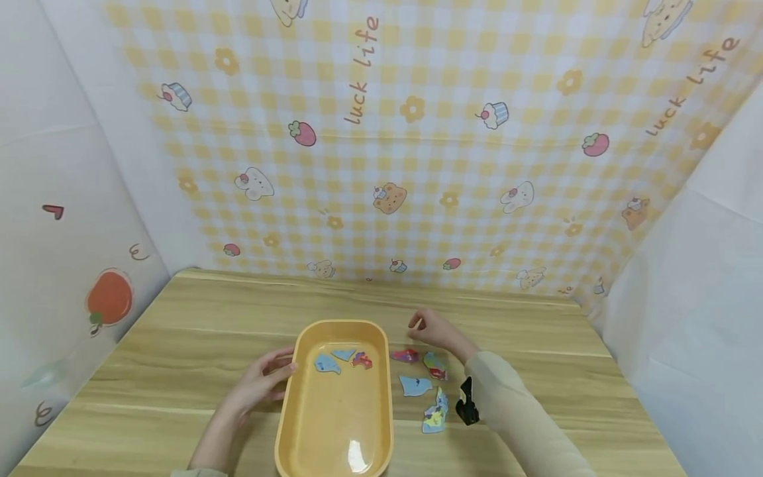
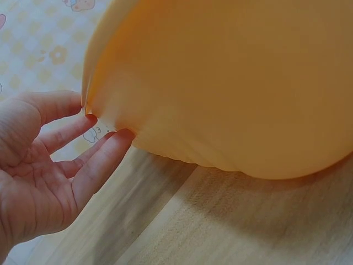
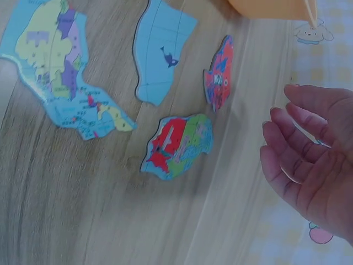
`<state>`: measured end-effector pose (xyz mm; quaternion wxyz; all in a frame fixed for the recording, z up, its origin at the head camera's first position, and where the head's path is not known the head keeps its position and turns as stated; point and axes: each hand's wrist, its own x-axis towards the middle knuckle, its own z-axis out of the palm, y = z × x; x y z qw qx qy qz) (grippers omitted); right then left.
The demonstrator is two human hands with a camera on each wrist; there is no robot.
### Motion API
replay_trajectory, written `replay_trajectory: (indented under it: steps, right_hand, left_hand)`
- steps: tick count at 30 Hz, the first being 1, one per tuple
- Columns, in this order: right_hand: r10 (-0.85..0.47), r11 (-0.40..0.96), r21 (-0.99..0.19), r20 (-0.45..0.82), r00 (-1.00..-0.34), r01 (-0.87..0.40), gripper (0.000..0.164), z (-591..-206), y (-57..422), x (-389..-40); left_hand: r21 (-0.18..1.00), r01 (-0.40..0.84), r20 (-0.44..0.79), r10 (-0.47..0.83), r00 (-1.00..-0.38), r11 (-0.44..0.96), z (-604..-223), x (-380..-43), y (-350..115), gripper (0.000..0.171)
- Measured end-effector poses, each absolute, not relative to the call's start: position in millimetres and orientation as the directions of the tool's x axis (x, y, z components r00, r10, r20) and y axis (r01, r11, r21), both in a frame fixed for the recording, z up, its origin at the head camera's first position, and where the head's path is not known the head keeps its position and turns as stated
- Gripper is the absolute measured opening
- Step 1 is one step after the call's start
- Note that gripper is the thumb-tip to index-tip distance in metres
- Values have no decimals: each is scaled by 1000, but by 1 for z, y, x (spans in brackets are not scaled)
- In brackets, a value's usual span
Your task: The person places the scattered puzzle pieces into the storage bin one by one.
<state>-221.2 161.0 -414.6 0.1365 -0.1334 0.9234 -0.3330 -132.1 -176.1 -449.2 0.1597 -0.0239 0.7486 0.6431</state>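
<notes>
My left hand [image 1: 261,379] is at the left side of a yellow plastic tray [image 1: 334,437]. In the left wrist view its thumb meets the tray's rim [image 2: 91,66] while other fingertips rest against the outer wall. Behind the right side of the tray, my right hand [image 1: 434,328] hovers with loosely bent fingers, holding nothing. Nearest to it lie a red-and-purple puzzle piece [image 3: 219,74] and a red-and-green map piece [image 3: 179,144]. A light blue piece [image 3: 162,52] with a dark animal print and a larger yellow-and-blue map piece [image 3: 52,49] lie beyond those.
Inside the tray, at its far end, are two light blue pieces, one larger [image 1: 326,364] and one smaller [image 1: 344,354], and a red-and-purple piece [image 1: 361,360]. A black clip-like object [image 1: 467,403] is beside the right sleeve. A checked cloth [image 1: 387,159] hangs behind the wooden table [image 1: 524,318].
</notes>
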Motion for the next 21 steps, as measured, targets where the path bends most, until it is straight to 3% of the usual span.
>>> replay_trajectory:
  steps: [9, 21]
  right_hand:
    - [-333, 781, -610, -224, -916, -135, 13, -414, 175, -214]
    - [-193, 864, -504, -328, -925, -1, 18, -420, 185, -204]
  left_hand:
    - [958, -231, -262, 189, -946, 172, -450, -131, -176, 59]
    - [958, -231, -261, 184, -948, 169, -449, -131, -176, 57]
